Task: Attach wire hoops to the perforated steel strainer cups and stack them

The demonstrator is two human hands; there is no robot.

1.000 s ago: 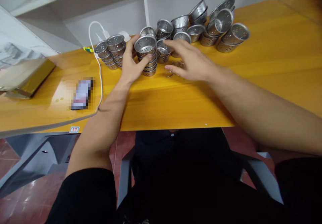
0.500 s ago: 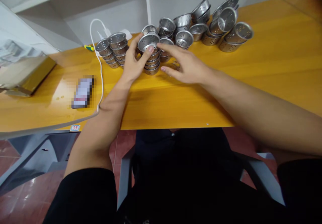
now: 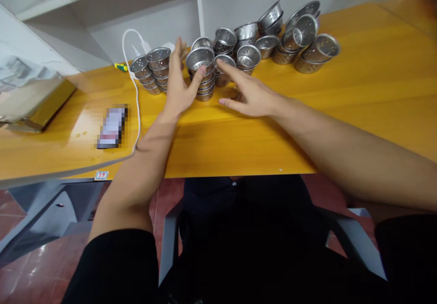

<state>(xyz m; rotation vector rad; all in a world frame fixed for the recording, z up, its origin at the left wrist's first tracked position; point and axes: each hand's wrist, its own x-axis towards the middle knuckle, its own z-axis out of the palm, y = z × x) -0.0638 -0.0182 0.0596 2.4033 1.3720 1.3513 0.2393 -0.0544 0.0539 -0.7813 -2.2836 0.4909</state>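
Observation:
A stack of perforated metal cups stands upright on the wooden table. My left hand is open at its left side, fingers raised and spread. Its thumb tip overlaps the front of the top cup in view; whether it touches I cannot tell. To the right of the stack hovers my right hand, open, with thumb and forefinger apart. Near its forefinger is another perforated cup, and some small thin wire-like pieces lie behind its fingers, partly hidden.
More stacked cups stand left of my left hand. Loose and tilted cups crowd the back right. A phone, a white cable, a cardboard box and a yellow-green object occupy the left side. A shelf wall stands behind.
My left hand has let go of the top cup, its fingers opening away to the left. My right forefinger has drawn slightly away from the stack. The stack stays in place.

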